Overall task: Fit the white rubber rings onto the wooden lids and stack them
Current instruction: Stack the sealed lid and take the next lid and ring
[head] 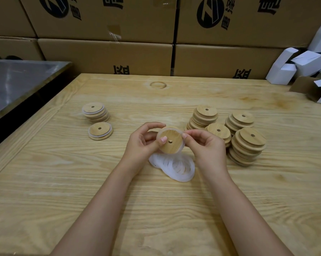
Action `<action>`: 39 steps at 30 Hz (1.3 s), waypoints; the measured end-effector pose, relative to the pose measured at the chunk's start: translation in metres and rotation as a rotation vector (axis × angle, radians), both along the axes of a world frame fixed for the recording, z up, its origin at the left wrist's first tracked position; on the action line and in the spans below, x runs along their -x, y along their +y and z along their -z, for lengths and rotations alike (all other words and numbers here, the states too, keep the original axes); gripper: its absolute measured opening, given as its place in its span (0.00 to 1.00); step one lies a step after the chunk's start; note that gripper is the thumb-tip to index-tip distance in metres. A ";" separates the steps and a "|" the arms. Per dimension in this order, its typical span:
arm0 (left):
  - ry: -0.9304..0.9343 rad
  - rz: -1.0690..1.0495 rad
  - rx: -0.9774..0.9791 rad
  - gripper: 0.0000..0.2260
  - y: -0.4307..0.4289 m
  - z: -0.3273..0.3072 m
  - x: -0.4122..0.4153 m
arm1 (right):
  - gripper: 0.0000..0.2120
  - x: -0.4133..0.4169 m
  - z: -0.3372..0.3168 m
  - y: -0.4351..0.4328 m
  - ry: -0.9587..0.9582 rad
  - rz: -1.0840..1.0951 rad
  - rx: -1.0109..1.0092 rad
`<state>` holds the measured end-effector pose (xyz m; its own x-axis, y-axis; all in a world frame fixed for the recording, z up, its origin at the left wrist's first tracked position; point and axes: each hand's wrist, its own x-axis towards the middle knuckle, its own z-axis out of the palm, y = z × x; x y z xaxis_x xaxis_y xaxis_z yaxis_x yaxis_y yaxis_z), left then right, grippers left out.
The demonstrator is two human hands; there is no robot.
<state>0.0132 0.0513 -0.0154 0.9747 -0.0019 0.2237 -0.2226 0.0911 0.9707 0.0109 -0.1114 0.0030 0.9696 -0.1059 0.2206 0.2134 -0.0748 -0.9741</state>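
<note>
One wooden lid [171, 143] is held in the air just above the loose pile of rings [176, 168]. The left hand [143, 143] grips it, thumb on its face, and the right hand [206, 145] pinches the white rubber ring [159, 135] at the lid's right rim. Stretched unevenly, the ring could twist or spring off the opposite edge. Ringed stacks [95, 112] and bare stacks [246, 145] flank it on the pale wooden table [82, 182], with printed cartons [104, 52] behind.

We see a pale, matt wooden worktop [63, 182] with strong grain, smooth light wooden lids [248, 140], a pile of milky, matt white rubber rings [176, 168], brown matt cardboard boxes [104, 52] with glossy clear tape [115, 34], a dull grey metal surface [17, 80] with a faint sheen, and white paperboard cartons [281, 72].
</note>
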 end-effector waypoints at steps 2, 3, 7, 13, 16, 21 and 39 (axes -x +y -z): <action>-0.012 -0.031 -0.017 0.11 0.000 0.000 -0.001 | 0.07 0.000 0.000 0.000 -0.008 0.004 -0.003; -0.011 -0.037 -0.020 0.10 0.000 0.000 -0.002 | 0.07 0.000 0.000 0.000 -0.014 0.010 0.002; 0.022 -0.062 0.019 0.10 -0.001 0.003 -0.003 | 0.07 0.001 0.003 0.002 -0.067 0.047 0.113; 0.020 -0.101 0.064 0.11 -0.002 0.003 -0.005 | 0.07 0.000 0.010 0.004 -0.056 0.094 0.188; 0.018 -0.105 0.046 0.11 -0.002 0.003 -0.005 | 0.08 0.000 0.011 0.004 -0.038 0.087 0.139; 0.039 -0.098 0.072 0.12 -0.001 0.004 -0.007 | 0.08 0.000 0.010 0.004 -0.010 0.093 0.070; 0.129 -0.010 0.204 0.10 0.003 0.004 -0.006 | 0.02 0.000 0.001 -0.002 0.100 -0.026 0.033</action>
<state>0.0190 0.0545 -0.0196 0.9950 0.0404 0.0917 -0.0995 0.2865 0.9529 0.0112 -0.1139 0.0016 0.9893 -0.0749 0.1253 0.1173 -0.1030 -0.9877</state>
